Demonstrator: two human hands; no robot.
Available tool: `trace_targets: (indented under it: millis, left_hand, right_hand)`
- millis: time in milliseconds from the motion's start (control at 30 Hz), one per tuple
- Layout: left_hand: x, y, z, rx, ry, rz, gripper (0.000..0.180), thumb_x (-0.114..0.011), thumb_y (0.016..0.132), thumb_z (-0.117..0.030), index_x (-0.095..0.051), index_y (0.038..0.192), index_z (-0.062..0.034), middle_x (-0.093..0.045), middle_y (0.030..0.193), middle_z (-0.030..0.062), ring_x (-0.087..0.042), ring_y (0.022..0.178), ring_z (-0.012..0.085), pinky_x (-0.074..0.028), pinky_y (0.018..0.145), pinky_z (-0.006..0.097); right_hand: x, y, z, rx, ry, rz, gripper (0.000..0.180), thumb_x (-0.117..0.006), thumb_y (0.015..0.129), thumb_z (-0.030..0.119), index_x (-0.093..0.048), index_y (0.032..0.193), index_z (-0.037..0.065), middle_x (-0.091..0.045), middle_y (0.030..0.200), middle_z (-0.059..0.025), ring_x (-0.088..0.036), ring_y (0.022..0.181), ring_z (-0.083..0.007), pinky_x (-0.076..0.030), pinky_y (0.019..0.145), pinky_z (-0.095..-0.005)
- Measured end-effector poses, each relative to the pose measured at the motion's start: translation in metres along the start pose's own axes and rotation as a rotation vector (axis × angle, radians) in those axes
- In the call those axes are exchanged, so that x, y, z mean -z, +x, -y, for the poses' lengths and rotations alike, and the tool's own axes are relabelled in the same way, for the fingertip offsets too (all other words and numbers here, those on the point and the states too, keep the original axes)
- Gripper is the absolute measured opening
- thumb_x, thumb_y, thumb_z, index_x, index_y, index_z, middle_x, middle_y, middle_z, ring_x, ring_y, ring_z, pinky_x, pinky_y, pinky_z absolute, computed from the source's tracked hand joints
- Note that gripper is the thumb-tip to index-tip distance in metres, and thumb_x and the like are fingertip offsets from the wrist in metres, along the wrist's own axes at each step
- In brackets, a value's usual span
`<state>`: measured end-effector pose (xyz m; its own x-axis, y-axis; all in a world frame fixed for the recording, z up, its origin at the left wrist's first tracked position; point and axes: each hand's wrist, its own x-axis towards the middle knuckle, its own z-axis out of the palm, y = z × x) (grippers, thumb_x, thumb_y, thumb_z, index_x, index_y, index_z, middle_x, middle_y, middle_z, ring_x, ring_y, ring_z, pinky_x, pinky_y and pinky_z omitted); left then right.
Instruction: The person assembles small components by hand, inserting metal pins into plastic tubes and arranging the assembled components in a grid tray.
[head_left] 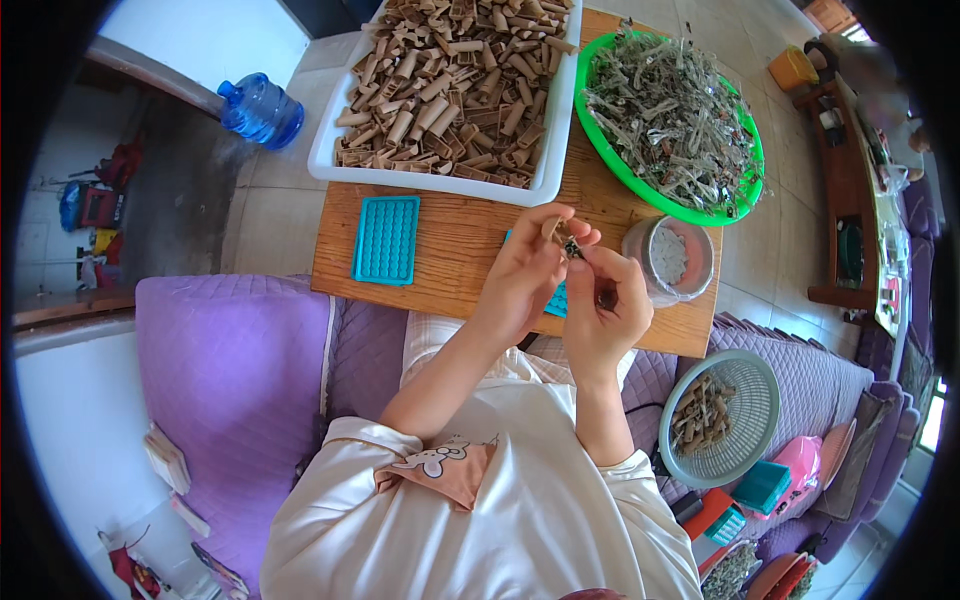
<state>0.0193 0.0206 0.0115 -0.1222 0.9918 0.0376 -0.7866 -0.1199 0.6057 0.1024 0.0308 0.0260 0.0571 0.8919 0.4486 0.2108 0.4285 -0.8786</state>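
Observation:
Above the table's near part, my left hand [515, 280] pinches a small tan-brown casing [560, 232] between thumb and fingers. My right hand [610, 305] meets it fingertip to fingertip, closed on a small dark part [572, 247] that touches the casing; its exact kind is too small to tell. Partly hidden below my hands lies a teal gridded tray [557, 302]. A second teal gridded tray [385, 240] lies to the left. Beyond my hands, a white tray [440, 184] is heaped with similar brown casings [440, 110].
A green basin [690, 212] piled with clear plastic pieces [670, 120] overlaps the wooden table's [450, 225] right edge. Near my right hand stands a tub [640, 268] with white contents. On the purple sofa sits a grey colander [755, 410] holding brown pieces. A blue water bottle [262, 110] lies at left.

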Motion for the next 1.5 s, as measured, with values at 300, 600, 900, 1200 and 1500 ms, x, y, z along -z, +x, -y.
trace_targets:
  millis: [300, 600, 900, 1200, 1500]
  left_hand:
    - [0.025, -0.014, -0.009, -0.005, 0.151, 0.105, 0.042, -0.063, 0.074, -0.012, -0.047, 0.111, -0.0016, -0.056, 0.104, 0.0117, -0.055, 0.092, 0.0144, -0.046, 0.079, 0.025]
    - [0.02, -0.016, -0.015, 0.017, 0.25, 0.072, 0.048, -0.067, 0.07, -0.021, -0.048, 0.109, -0.0012, -0.057, 0.098, 0.0115, -0.058, 0.089, 0.0212, -0.048, 0.079, 0.033]
    - [0.023, -0.013, -0.015, 0.018, 0.213, 0.151, 0.04, -0.064, 0.073, -0.007, -0.049, 0.11, -0.0019, -0.056, 0.101, 0.0101, -0.055, 0.091, 0.0147, -0.047, 0.076, 0.026]
    - [0.023, -0.012, -0.021, 0.022, 0.248, 0.022, 0.047, -0.066, 0.072, -0.022, -0.048, 0.11, -0.0004, -0.057, 0.1, 0.0115, -0.056, 0.092, 0.0198, -0.049, 0.076, 0.029]
    - [0.006, -0.017, -0.024, 0.087, 0.263, -0.112, 0.036, -0.049, 0.085, -0.025, -0.045, 0.112, -0.0008, -0.056, 0.102, 0.0127, -0.057, 0.089, 0.0154, -0.05, 0.067, 0.024]
  right_hand:
    - [0.008, -0.002, 0.005, 0.195, 0.008, 0.134, 0.016, -0.064, 0.066, -0.005, -0.058, 0.079, 0.002, -0.051, 0.062, -0.004, -0.045, 0.047, -0.0093, -0.035, 0.04, -0.0199]
    - [0.008, -0.011, 0.002, 0.308, -0.035, 0.019, 0.02, -0.066, 0.064, -0.007, -0.058, 0.08, 0.002, -0.051, 0.061, -0.0048, -0.046, 0.048, -0.0091, -0.035, 0.04, -0.0196]
    - [0.006, -0.012, -0.002, 0.346, -0.056, 0.0, 0.02, -0.066, 0.065, -0.006, -0.058, 0.081, 0.002, -0.051, 0.061, -0.0052, -0.046, 0.048, -0.0101, -0.037, 0.041, -0.0198]
    - [0.011, -0.001, 0.002, 0.28, -0.054, 0.296, 0.02, -0.062, 0.068, -0.004, -0.061, 0.086, 0.004, -0.055, 0.069, -0.007, -0.052, 0.055, -0.0154, -0.042, 0.048, -0.023]
    - [0.004, -0.019, -0.011, 0.119, 0.005, 0.219, 0.02, -0.046, 0.077, -0.007, -0.047, 0.094, 0.002, -0.049, 0.086, -0.0136, -0.049, 0.075, -0.0254, -0.042, 0.064, -0.0324]
